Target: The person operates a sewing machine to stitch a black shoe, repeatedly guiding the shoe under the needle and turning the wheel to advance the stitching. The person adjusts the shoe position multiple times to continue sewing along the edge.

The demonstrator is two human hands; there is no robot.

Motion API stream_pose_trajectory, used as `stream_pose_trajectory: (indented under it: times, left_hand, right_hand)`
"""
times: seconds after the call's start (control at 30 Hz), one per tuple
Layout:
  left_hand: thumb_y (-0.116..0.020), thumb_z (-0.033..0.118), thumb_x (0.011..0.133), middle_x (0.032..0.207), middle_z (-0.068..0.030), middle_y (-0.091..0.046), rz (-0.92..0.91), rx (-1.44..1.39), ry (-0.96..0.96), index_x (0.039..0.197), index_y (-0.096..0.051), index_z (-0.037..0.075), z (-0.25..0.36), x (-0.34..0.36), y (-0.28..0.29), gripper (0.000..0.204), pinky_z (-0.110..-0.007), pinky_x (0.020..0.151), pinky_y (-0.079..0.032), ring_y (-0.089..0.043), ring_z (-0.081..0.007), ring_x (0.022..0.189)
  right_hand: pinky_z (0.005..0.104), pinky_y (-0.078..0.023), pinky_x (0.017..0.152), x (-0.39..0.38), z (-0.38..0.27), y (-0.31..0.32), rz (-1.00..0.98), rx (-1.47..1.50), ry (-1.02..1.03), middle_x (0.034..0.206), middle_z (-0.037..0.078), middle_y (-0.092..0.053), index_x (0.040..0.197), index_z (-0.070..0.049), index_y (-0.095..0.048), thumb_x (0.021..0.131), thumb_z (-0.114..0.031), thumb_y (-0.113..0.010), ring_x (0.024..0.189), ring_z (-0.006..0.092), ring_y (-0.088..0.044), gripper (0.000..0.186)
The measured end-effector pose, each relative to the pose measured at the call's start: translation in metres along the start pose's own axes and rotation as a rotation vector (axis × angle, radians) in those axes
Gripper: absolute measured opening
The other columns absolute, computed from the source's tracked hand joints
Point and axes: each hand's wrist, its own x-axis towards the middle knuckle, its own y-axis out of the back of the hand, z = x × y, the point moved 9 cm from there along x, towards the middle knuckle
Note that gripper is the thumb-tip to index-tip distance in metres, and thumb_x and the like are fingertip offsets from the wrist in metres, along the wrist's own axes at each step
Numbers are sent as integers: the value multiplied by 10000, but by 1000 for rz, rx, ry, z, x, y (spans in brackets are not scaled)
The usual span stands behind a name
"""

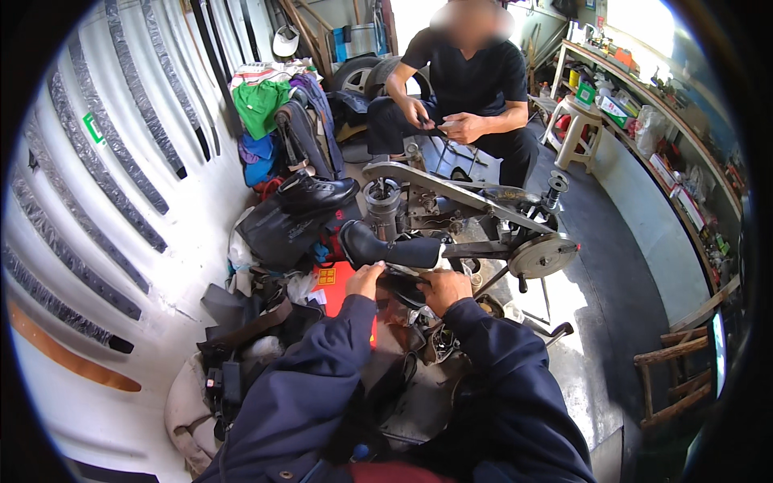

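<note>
Shoe point(403, 287) gripped at both ends, close to a boot point(411, 253) on the machine point(451, 189)

Black, somewhat glossy, held between the two hands out in front of the body; apparently a shoe, though partly covered by fingers, so exact shape hard to tell. Left hand point(368, 279) closed on the left end; right hand point(445, 290) bent over the right end, also gripping, with underside fingers hidden.

Just beyond the hands: the boot, black, toe to the left, shaft slipped over the machine's metal arm. Touching the shoe or merely beside it: cannot tell. Beyond the right hand and farther right, a round wheel point(541, 256) with a crank handle point(522, 285). Just left of the left hand, a red packet point(340, 299). Well beyond both hands, a seated co-worker point(463, 80).

Possible trouble: a drop into the clutter point(439, 346) nearer the body than the hands, most likely from smooth material sliding under an uneven grip or from one hand letting go first. Also possible: a bump against the boot, caused by lifting or twisting in so tight a gap, perhaps enough to shift it on the arm. Less likely: a snagged right sleeve point(507, 354) on the crank handle after a wide swing rightward, perhaps turning the wheel.
</note>
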Motion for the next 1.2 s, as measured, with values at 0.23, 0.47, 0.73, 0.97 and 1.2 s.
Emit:
stream_pose_trajectory:
  times: [0.23, 0.47, 0.73, 0.97, 1.2]
  left_hand:
    - [-674, 420, 843, 632, 52, -468, 19, -121, 165, 723, -610, 107, -8, -17, -7, 341, -267, 455, -348, -416, -66, 533]
    - [-642, 409, 864, 867, 52, -577, -155, -164, 204, 901, -617, 151, -41, -4, -19, 261, -260, 670, -450, -518, -83, 809]
    - [-710, 300, 852, 704, 8, -423, -48, -492, 131, 728, -622, 4, -37, -13, -24, 333, -253, 477, -298, -408, -86, 585]
    - [-667, 256, 910, 713, 81, -548, -57, -409, 175, 845, -641, 134, -37, -18, -24, 141, -184, 479, -392, -431, -12, 543]
    - [-712, 321, 866, 669, 36, -468, -58, -493, 220, 767, -651, 79, -35, -23, -25, 269, -236, 446, -317, -378, -45, 518]
  right_hand:
    - [429, -527, 725, -2, -5, 6, 23, 26, -35, 878, 112, -682, 1020, -131, -730, 805, -278, -693, 838, 337, -659, 263]
    - [408, -523, 749, -2, -10, 6, 42, 49, 0, 953, 118, -692, 1038, -105, -724, 813, -219, -701, 861, 337, -659, 254]
    - [344, -534, 772, 7, -5, 16, -43, 109, -16, 973, 139, -705, 1049, -53, -711, 785, -203, -753, 885, 302, -690, 307]
    - [329, -508, 773, 13, 0, 82, 238, 374, -86, 877, 145, -681, 949, 13, -704, 811, -129, -706, 817, 239, -666, 198]
    - [366, -473, 883, 40, -32, 45, 339, 307, 45, 1064, 153, -644, 1126, -23, -675, 805, -124, -705, 994, 307, -623, 338]
